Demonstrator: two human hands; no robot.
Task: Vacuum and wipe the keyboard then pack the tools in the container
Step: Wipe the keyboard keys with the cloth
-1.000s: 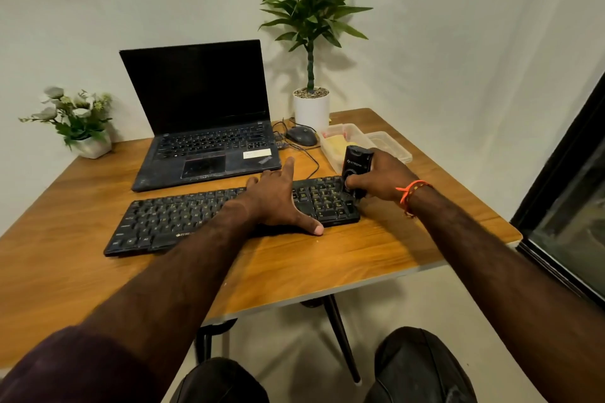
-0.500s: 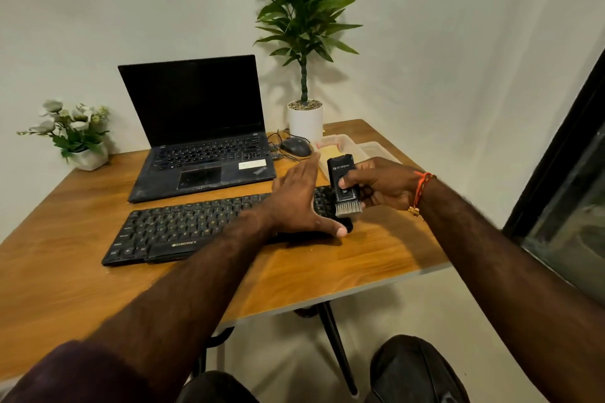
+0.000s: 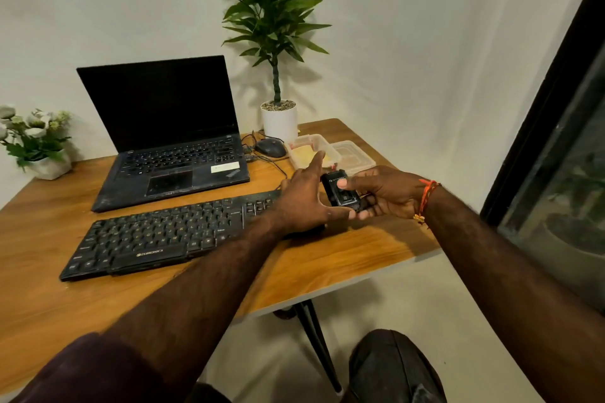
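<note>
A black keyboard (image 3: 163, 235) lies on the wooden table (image 3: 327, 258) in front of the laptop. My right hand (image 3: 386, 191) grips a small black handheld vacuum (image 3: 339, 191), lifted off the keyboard's right end, with my thumb on its top face. My left hand (image 3: 304, 199) is over the keyboard's right end, fingers stretched out straight, its thumb tip touching the vacuum's lower end. A clear plastic container (image 3: 312, 150) holding a yellow cloth (image 3: 306, 152) stands behind my hands, its lid (image 3: 355, 155) beside it to the right.
An open black laptop (image 3: 170, 141) stands behind the keyboard, a wired mouse (image 3: 271, 147) to its right. A tall potted plant (image 3: 278, 42) is at the back, a small flower pot (image 3: 36, 141) at the left edge. The table's right edge is near my right wrist.
My right hand lifted the vacuum off the keyboard and tilted it flatter. My left hand left the keys and moved right, up against the vacuum. The camera turned slightly.
</note>
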